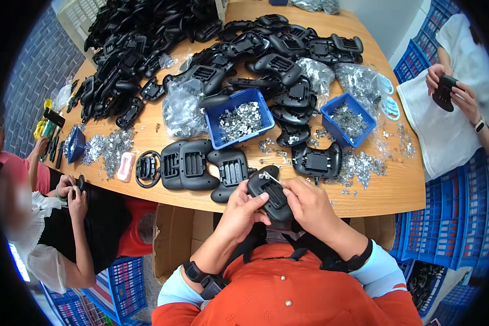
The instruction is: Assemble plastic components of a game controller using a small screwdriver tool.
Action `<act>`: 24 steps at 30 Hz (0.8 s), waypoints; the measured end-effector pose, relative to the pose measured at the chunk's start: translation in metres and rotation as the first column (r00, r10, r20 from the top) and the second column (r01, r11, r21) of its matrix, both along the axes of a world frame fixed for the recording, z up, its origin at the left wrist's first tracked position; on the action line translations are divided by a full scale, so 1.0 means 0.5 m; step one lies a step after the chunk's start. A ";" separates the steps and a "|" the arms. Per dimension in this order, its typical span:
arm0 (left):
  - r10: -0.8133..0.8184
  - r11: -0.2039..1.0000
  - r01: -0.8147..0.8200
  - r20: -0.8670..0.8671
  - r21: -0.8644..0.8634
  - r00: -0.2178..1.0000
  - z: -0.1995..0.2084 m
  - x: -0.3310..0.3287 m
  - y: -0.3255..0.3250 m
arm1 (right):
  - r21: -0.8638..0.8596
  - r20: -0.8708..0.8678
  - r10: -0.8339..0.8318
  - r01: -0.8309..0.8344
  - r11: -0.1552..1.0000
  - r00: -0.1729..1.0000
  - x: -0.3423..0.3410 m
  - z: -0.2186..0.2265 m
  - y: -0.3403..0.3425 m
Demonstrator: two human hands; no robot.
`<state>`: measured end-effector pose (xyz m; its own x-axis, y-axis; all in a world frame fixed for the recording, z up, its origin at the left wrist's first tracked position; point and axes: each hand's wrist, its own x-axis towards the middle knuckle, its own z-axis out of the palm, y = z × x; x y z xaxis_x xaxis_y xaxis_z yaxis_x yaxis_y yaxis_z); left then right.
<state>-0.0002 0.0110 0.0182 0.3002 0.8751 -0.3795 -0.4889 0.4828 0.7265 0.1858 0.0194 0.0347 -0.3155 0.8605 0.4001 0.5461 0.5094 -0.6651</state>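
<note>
Both hands are working just above the near table (396, 190) edge: the left hand (243, 209) is wrapping closed around the left side of a black shell (270, 196), thumb lying across its top, while the right hand (308, 202) is steadying the other side and pinching a small metal clip (270, 176) between thumb and forefinger, the remaining fingers curling under the shell. The clip is touching the shell's upper edge, beside the ribbed opening. Doing this well seems to call for keeping the shell tilted toward the eyes, holding it firmly with the left so it is not twisting, and easing the clip in straight rather than at a slant, since thin metal looks apt to bend or spring away. Similar shells (190, 163) are lying in a row just beyond the hands, and two blue bins (214, 122) of clips are sitting farther back among bags and a large heap of black parts. Loose clips (358, 165) are scattering to the right. Other people are handling shells at both sides of the table
</note>
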 end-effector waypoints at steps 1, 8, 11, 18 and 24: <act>0.006 1.000 -0.006 -0.006 0.013 1.000 -0.006 0.001 -0.001 | -0.015 -0.011 -0.004 0.004 1.000 1.000 -0.002 0.007 -0.002; 0.044 0.996 -0.041 -0.038 0.075 0.998 0.020 -0.007 -0.002 | -0.058 0.103 -0.043 0.049 0.997 0.994 0.032 0.045 -0.013; 0.137 0.949 -0.070 -0.203 0.306 0.970 0.019 -0.012 0.000 | -0.064 0.118 -0.003 0.011 0.998 0.993 0.039 0.056 -0.026; 0.324 0.825 -0.087 -0.342 0.558 0.882 0.009 -0.008 -0.008 | -0.005 0.225 0.027 -0.027 1.000 0.974 0.030 0.057 -0.029; 0.391 0.809 -0.118 -0.377 0.576 0.840 -0.008 -0.007 -0.013 | 0.038 0.236 0.015 -0.025 0.999 0.972 0.019 0.049 -0.023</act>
<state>-0.0039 0.0047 0.0144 -0.0521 0.9919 0.1156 -0.0826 -0.1196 0.9894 0.1954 0.0079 0.0591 -0.4220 0.8375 0.3472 0.6742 0.5459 -0.4975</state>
